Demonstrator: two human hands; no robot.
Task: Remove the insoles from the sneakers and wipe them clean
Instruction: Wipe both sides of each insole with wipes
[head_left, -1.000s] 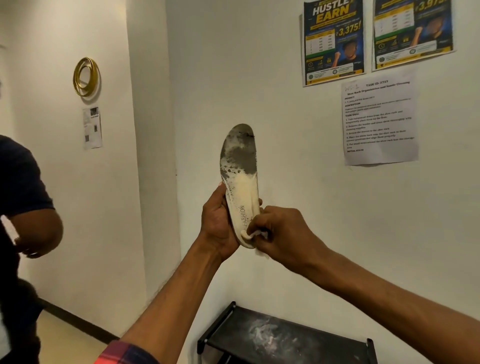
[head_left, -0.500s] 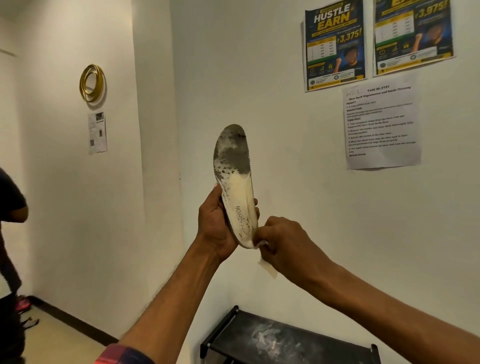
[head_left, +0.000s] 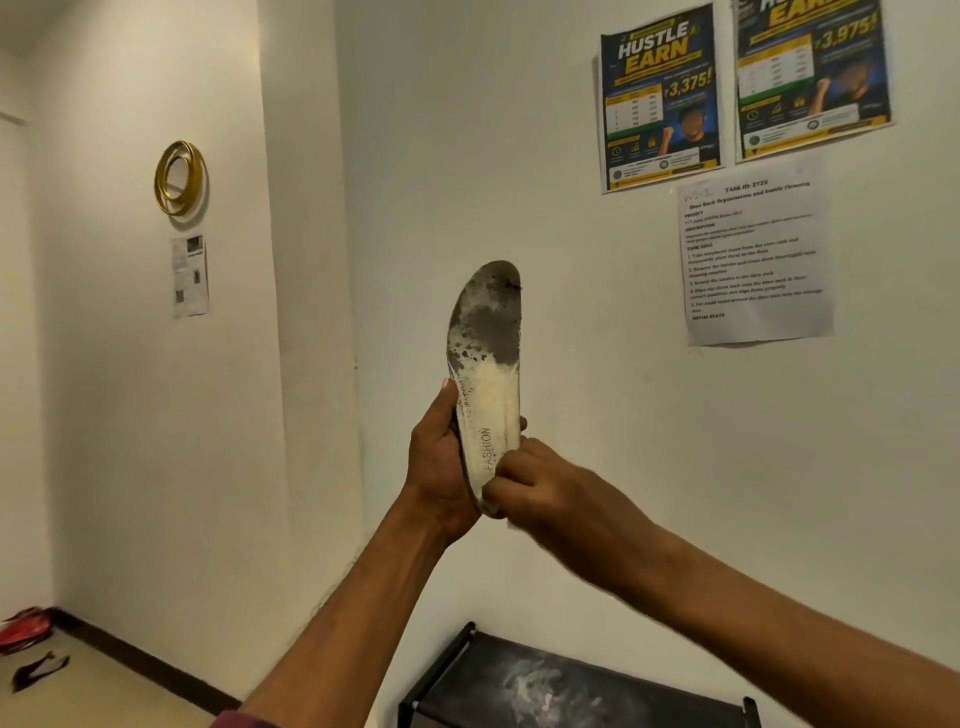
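Note:
A cream insole (head_left: 487, 364) stands upright in front of the white wall, its toe half stained dark grey and the word FASHION printed near the heel. My left hand (head_left: 441, 467) grips its heel end from the left and behind. My right hand (head_left: 540, 488) is closed against the heel's lower right edge; a bit of white wipe peeks out below its fingers, mostly hidden. No sneakers are in view.
A black shoe rack top (head_left: 571, 686) with a pale dusty smear sits below my arms against the wall. Posters and a task sheet (head_left: 753, 254) hang at the upper right. A red item (head_left: 23, 626) and a dark flat piece (head_left: 39, 670) lie on the floor at the far left.
The person at the left has gone out of view. My right hand has moved back onto the heel, hiding the wipe that hung below it half a second ago. The insole stays upright.

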